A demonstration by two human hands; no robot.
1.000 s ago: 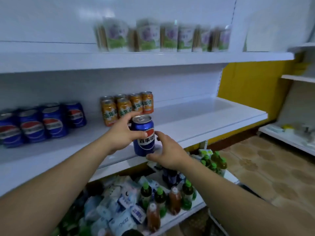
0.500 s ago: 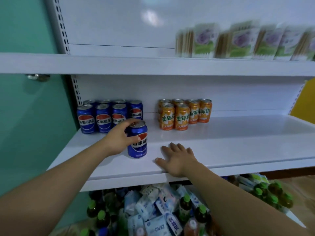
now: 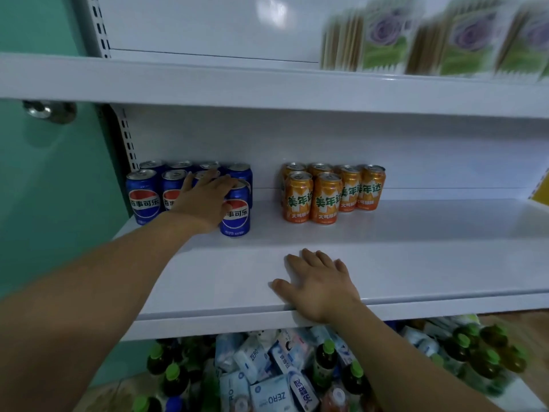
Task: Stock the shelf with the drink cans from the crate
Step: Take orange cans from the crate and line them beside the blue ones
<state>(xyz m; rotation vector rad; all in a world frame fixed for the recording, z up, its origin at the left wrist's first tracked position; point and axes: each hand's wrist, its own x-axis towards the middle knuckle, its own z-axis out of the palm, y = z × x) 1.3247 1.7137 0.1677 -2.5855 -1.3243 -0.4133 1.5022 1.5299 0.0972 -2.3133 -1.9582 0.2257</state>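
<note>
A blue Pepsi can (image 3: pixel 236 217) stands upright on the white middle shelf (image 3: pixel 386 233), at the right front of a cluster of several blue Pepsi cans (image 3: pixel 144 196). My left hand (image 3: pixel 205 199) wraps that can from the left, with its fingers over the rim and reaching onto the cans behind. My right hand (image 3: pixel 319 282) lies flat and open on the shelf's front edge, holding nothing. A group of several orange cans (image 3: pixel 326 194) stands further right. No crate is in view.
The upper shelf (image 3: pixel 208 84) overhangs the cans and carries blurred purple-and-green packs (image 3: pixel 463 37) at the right. Below, the bottom shelf holds green-capped bottles (image 3: pixel 326 361) and blue-white packets (image 3: pixel 267 394). A teal wall (image 3: pixel 44 188) closes the left side.
My left hand slid the Pepsi can back and left until it stands beside the blue cluster. My right hand stayed flat on the shelf edge. The view shifted closer.
</note>
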